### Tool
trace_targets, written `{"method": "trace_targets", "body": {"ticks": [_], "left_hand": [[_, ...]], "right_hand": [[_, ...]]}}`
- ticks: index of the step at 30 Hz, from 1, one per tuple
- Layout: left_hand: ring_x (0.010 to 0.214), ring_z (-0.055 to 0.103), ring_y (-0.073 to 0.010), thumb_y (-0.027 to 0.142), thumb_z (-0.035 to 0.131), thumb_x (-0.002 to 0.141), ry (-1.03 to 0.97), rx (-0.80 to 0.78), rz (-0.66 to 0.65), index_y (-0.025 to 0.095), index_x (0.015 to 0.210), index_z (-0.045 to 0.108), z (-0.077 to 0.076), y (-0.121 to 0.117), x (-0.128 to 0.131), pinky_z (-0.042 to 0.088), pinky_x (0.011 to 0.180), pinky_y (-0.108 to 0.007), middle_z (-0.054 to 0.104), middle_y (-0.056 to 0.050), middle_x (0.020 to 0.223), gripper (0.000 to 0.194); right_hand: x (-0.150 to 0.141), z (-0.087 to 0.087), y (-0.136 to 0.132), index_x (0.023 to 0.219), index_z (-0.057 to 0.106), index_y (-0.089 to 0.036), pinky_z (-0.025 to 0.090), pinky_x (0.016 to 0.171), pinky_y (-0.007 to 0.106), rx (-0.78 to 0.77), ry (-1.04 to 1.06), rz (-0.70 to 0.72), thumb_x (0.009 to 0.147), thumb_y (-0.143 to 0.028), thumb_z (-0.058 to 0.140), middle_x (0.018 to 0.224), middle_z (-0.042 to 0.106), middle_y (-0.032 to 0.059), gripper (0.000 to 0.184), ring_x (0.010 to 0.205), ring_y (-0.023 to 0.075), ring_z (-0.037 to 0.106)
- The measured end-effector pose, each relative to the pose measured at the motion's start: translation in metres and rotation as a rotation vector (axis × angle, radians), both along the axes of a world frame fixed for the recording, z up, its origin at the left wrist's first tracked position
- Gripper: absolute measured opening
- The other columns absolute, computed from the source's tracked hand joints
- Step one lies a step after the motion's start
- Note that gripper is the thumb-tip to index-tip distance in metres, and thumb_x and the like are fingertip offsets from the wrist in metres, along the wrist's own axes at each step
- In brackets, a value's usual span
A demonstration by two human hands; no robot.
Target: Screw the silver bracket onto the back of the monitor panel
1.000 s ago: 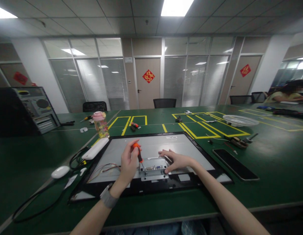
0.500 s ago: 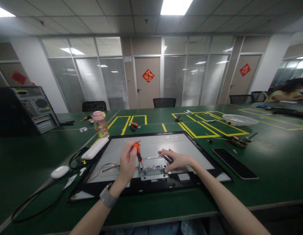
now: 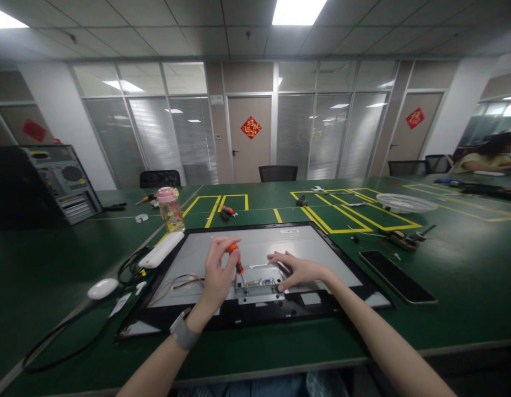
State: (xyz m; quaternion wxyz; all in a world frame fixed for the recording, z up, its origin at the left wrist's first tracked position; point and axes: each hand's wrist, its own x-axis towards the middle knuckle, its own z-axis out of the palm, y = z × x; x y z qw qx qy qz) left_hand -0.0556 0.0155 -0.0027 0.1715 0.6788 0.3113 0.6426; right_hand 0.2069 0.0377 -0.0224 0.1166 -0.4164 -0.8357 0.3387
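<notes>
An orange-and-black screwdriver (image 3: 236,259) stands nearly upright in my left hand (image 3: 218,273), closed around its handle. Its tip meets the front left part of a metal bracket (image 3: 261,299) with a row of ports along it. My right hand (image 3: 299,270) spans the bracket's right end with fingers spread, the thumb at the front edge and the fingertips further back. Both hands are over a flat display panel (image 3: 247,242) with a grey back and black frame, lying on the table. Thin wires (image 3: 178,282) run across the panel toward my left hand.
On the green table (image 3: 255,353), a white power strip (image 3: 162,251), cables, a white mouse (image 3: 102,289) and a pink-lidded bottle (image 3: 171,212) lie left. A phone (image 3: 398,275) is right. An open computer case (image 3: 44,184) stands far left. Another person (image 3: 487,157) sits far right.
My left hand's fingers have shifted slightly on the screwdriver handle, the fingertips now further right and the grip more open. My right hand stays where it was on the bracket.
</notes>
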Motion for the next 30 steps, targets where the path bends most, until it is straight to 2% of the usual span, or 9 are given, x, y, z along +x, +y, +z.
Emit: {"method": "trace_targets", "body": {"ticks": [3,9,13,19,25,30], "left_hand": [[0.081,0.055,-0.015,0.03,0.06,0.084,0.024,0.046,0.034,0.022,0.101,0.067,0.0005,0.0002,0.0013,0.047,0.077,-0.028,0.054,-0.002,0.086,0.02],[0.085,0.062,-0.0164,0.03,0.041,0.093,-0.063,-0.108,-0.075,0.019,0.114,0.06,-0.0021,-0.0006,0.0006,0.048,0.08,-0.03,0.064,-0.006,0.097,0.03],[0.086,0.062,-0.016,0.028,0.038,0.094,-0.037,-0.077,-0.068,0.019,0.115,0.061,-0.0007,-0.0009,-0.0007,0.048,0.079,-0.03,0.065,-0.006,0.097,0.032],[0.08,0.055,-0.0158,0.028,0.058,0.084,0.04,0.051,0.047,0.021,0.102,0.066,0.0011,0.0008,-0.0004,0.047,0.076,-0.029,0.055,-0.002,0.084,0.021],[0.097,0.058,-0.0192,0.027,0.039,0.093,0.051,-0.003,0.002,0.02,0.113,0.062,0.002,-0.0009,-0.0007,0.045,0.086,-0.033,0.061,-0.008,0.104,0.031],[0.082,0.056,-0.0164,0.029,0.055,0.086,0.046,0.036,0.043,0.02,0.105,0.065,0.001,0.0002,0.0001,0.047,0.077,-0.029,0.057,-0.004,0.089,0.023]], "right_hand": [[-0.0005,0.0,-0.0003,0.132,0.044,-0.025,-0.005,0.117,0.046,0.007,0.019,0.001,0.06,-0.068,0.072,0.152,0.029,0.0074,0.088,0.142,0.0312,0.013],[-0.001,0.0036,-0.0027,0.133,0.043,-0.027,-0.003,0.117,0.047,-0.002,0.02,-0.002,0.062,-0.066,0.072,0.152,0.029,0.0063,0.086,0.142,0.0311,0.013],[-0.0005,0.0033,-0.0024,0.133,0.043,-0.027,-0.003,0.117,0.046,-0.006,0.02,-0.006,0.061,-0.067,0.072,0.152,0.029,0.0052,0.087,0.143,0.0312,0.011],[0.0002,-0.0008,0.0004,0.133,0.042,-0.027,-0.006,0.117,0.045,0.0,0.012,0.003,0.063,-0.065,0.072,0.153,0.028,0.0048,0.085,0.143,0.0294,0.011],[-0.0006,0.0005,-0.0006,0.133,0.042,-0.027,-0.005,0.118,0.045,-0.003,0.012,-0.007,0.062,-0.065,0.072,0.153,0.028,0.0046,0.086,0.143,0.0295,0.011],[-0.0012,0.0015,-0.0021,0.132,0.044,-0.026,-0.005,0.117,0.047,-0.003,0.032,-0.007,0.06,-0.067,0.072,0.152,0.029,0.0058,0.088,0.143,0.0306,0.012]]}}
